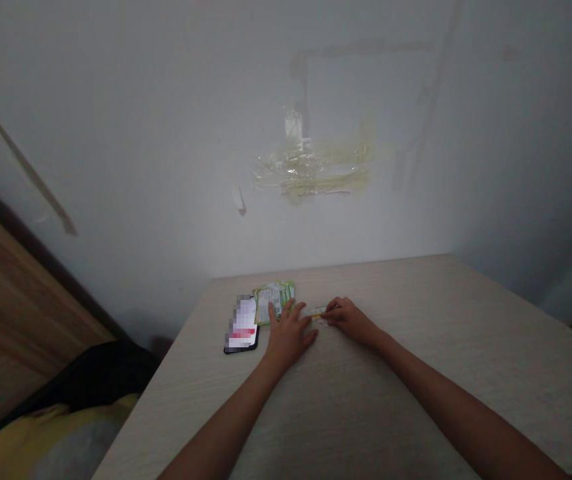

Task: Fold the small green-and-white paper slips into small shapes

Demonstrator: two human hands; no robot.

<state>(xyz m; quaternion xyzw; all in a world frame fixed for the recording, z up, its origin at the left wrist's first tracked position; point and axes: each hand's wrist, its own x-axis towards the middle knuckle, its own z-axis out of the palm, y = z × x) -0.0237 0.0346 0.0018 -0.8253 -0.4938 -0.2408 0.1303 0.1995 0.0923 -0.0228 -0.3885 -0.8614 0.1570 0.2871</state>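
My left hand lies over the table with its fingers spread. Its fingertips reach the lower edge of some green and white printed packets or cards, which overlap each other. Between both hands is a small, flat printed piece, pale with orange and green marks; whether it is paper or a packet I cannot make out. My right hand has its fingers closed on the right end of this piece. The left index finger is close to its left end. Left of the packets is a phone with a lit screen and a dark case.
The pale wooden table meets a grey wall at its back edge. Clear tape and stains mark the wall. At the lower left are a yellow and grey cloth-like thing, something black and a wooden panel.
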